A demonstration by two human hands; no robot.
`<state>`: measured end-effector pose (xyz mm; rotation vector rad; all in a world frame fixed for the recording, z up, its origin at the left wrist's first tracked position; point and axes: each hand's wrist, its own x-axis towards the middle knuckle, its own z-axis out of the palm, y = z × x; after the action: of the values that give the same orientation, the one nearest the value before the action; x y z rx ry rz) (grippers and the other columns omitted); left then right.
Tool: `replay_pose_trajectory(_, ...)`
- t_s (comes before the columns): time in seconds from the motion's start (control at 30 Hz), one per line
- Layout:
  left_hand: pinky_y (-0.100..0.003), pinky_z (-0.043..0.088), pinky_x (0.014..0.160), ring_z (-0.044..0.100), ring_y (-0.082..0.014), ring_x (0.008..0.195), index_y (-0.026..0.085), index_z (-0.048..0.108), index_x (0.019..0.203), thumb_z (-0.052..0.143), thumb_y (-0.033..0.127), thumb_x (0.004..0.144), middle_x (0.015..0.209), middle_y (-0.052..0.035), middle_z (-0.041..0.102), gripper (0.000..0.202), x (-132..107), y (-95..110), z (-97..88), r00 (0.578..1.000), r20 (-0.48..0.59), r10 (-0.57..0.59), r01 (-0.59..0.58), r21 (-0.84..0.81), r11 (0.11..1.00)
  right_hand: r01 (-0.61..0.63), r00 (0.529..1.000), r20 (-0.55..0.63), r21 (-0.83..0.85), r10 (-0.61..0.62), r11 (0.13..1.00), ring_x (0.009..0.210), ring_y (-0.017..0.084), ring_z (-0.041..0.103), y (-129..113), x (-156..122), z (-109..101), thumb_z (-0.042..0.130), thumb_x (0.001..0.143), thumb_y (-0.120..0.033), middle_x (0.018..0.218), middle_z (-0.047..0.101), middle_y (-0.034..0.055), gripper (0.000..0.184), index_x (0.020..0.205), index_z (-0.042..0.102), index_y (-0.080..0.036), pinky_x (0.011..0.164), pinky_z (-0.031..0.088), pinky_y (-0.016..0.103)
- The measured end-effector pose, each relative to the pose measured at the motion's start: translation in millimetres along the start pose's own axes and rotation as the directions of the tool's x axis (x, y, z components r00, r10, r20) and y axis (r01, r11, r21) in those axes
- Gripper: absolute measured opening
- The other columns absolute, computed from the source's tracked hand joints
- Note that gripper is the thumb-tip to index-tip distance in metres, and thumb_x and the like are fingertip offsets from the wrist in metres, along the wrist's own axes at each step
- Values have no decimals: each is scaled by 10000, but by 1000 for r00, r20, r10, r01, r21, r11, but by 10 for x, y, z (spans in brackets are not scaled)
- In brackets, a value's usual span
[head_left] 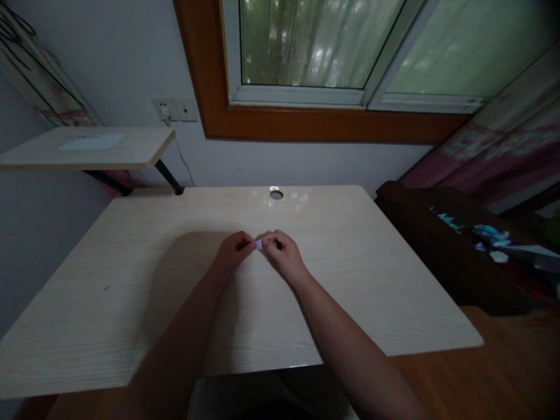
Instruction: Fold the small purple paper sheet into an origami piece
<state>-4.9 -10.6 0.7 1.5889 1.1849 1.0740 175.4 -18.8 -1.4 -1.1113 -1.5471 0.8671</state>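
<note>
Both my hands meet over the middle of a pale wooden desk (131,291). My left hand (233,252) and my right hand (282,252) are closed in a pinch on a tiny pale purple piece (259,244), perhaps folded paper, held between their fingertips just above the desktop. Most of the piece is hidden by my fingers.
A round cable hole (276,194) sits at the desk's far edge. A raised side shelf (87,149) with a white sheet stands at the back left, below a wall socket (175,109). A dark bed frame (450,245) lies to the right. A window (315,46) is above.
</note>
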Motion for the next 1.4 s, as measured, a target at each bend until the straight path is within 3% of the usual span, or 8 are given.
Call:
replay_pose_trajectory(0.27, -235, 379, 610, 498, -126, 642, 173, 641, 700, 618, 298, 790, 646, 21, 565, 156, -29, 102, 19, 999, 37, 27, -29, 60, 998, 31, 1000, 6, -23, -31, 999, 652, 142, 462, -53, -8, -14, 618, 839, -272, 686, 465, -19, 119, 754, 675, -212, 613, 366, 268)
replay_pose_trajectory(0.47, -241, 397, 633, 516, -132, 665, 173, 652, 722, 617, 327, 811, 669, 13, 588, 181, -10, 28, 19, 998, 14, 55, -56, 90, 994, 72, 997, 31, -38, -71, 997, 707, 146, 500, -52, -6, -11, 630, 860, -304, 784, 503, 5, 116, 804, 676, -213, 646, 404, 272)
replay_pose_trajectory(0.77, -243, 385, 645, 509, -130, 665, 167, 634, 707, 609, 321, 805, 667, 20, 571, 185, 1, -12, 19, 999, 38, 36, -40, 112, 993, 75, 996, 58, -27, -73, 997, 739, 160, 518, 6, 3, -7, 626, 869, -288, 756, 521, 3, 113, 799, 678, -216, 673, 396, 279)
replay_pose_trajectory(1.2, -234, 346, 580, 471, -118, 605, 163, 627, 673, 593, 295, 773, 617, 30, 560, 169, -11, 20, 28, 999, -36, 2, 1, 92, 996, 2, 1000, -27, 41, -1, 999, 719, 150, 494, 54, 2, -9, 617, 856, -276, 762, 520, -2, 122, 772, 667, -202, 654, 361, 273)
replay_pose_trajectory(1.4, -243, 419, 645, 553, -138, 668, 167, 632, 695, 565, 270, 779, 674, 7, 619, 148, 1, 0, 2, 995, -99, -1, 7, 63, 998, -65, 994, -77, 103, 73, 993, 733, 158, 513, 83, 19, -23, 619, 840, -284, 773, 542, -2, 119, 758, 648, -203, 683, 382, 282)
